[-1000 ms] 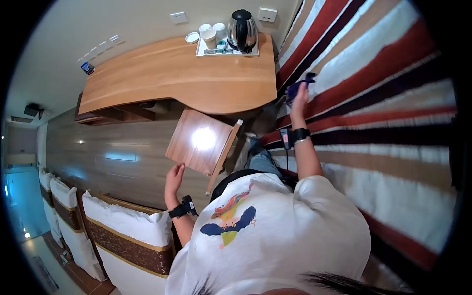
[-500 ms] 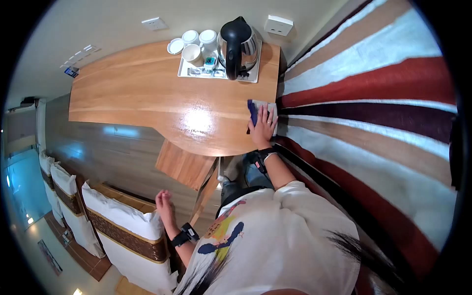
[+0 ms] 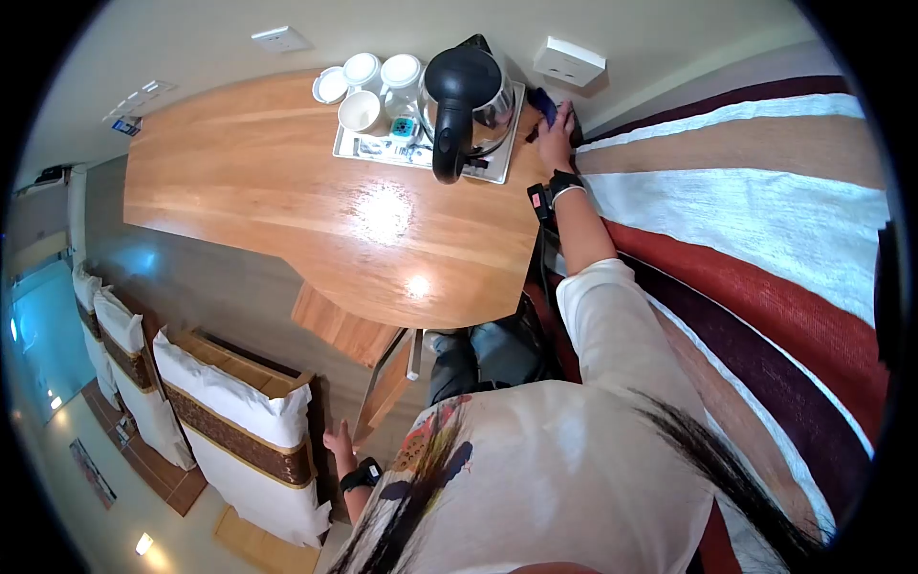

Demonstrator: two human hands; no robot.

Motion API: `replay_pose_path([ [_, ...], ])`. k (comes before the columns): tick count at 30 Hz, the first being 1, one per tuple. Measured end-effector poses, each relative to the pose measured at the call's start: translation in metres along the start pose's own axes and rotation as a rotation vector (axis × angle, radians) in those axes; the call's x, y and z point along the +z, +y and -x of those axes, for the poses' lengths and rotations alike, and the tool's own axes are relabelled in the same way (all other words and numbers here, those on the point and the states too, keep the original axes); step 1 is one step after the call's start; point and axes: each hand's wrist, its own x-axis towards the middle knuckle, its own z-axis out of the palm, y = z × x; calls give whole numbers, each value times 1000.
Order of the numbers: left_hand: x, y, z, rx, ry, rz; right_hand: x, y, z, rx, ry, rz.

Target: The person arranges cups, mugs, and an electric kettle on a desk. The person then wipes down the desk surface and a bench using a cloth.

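My right hand (image 3: 555, 139) presses a dark purple cloth (image 3: 542, 103) onto the far right corner of the wooden table (image 3: 239, 158), between the tray and the curtain. Most of the cloth lies under or just ahead of the fingers. Immediately left of this hand is a white tray (image 3: 514, 124) bearing a black-lidded electric kettle (image 3: 463, 75). My left hand (image 3: 338, 439) hangs low beside my body, away from the table, its fingers loosely bent and apart with nothing in them.
White cups (image 3: 361, 113) crowd the tray's left part. A wall socket (image 3: 570, 61) sits above the table's right corner. A striped curtain (image 3: 736, 196) borders the right side. Below the tabletop is a wooden seat (image 3: 335, 323); beds (image 3: 234, 421) stand at lower left.
My right hand and the cloth have moved from the table's right front edge to the far right corner beside the kettle. My left hand has dropped lower.
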Motion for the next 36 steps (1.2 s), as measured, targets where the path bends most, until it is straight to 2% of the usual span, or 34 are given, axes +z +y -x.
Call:
replay_pose_path([
  [2,-13,16,14,-411,-179,559,-3,-6,3,60,42,-131],
  [4,-22,28,24,-470,-194,606,15,23,-5,19,88,-89],
  [6,-28,36,31,-572,-225,708,35,53,-17,-211,267,-99],
  [7,-29,36,34,-621,-242,764,17,34,1,-12,69,-415],
  [8,-30,34,41,-675,-256,823,0,15,22,50,-26,-636],
  [9,-31,31,50,-685,-252,837,-2,16,40,47,-49,-655],
  [12,-29,27,70,-620,-465,1333,-3,23,94,33,-111,-649],
  [13,-30,28,67,-1122,-414,1955,-1,29,118,13,-82,-648],
  [14,16,-6,40,-1053,-454,1920,4,38,142,-6,-52,-646],
  [16,102,-69,-12,-914,-520,1844,23,77,178,-480,367,28],
  [17,112,-89,-15,-928,-504,1859,25,84,201,-493,349,20],
  [19,125,-102,-30,-95,-767,1472,24,87,238,105,-17,-462],
  [20,92,-78,-6,80,-648,1133,19,81,253,95,-27,-467],
  [22,-16,8,67,305,-343,327,6,61,276,287,-92,-583],
  [23,-10,5,61,297,-339,334,9,61,284,240,-27,-604],
  [25,9,-12,46,380,-266,429,6,58,293,254,-44,-602],
  [26,14,-17,37,246,-353,433,4,59,298,270,-52,-596],
  [27,36,-40,14,256,-497,651,4,60,301,354,-86,-552],
  [28,58,-62,-11,268,-637,872,6,63,304,347,-91,-550],
  [30,59,-71,-27,306,-559,1035,15,67,314,377,-34,-623],
  [31,51,-74,-34,298,-460,825,18,65,319,457,9,-665],
  [32,38,-78,-40,303,-455,822,16,51,328,459,11,-672],
  [34,18,-96,-58,346,-362,891,7,20,346,605,70,-816],
  [35,15,-104,-72,399,-278,731,22,37,345,525,13,-1017],
  [36,16,-117,-96,454,-194,574,25,33,349,525,24,-1025],
])
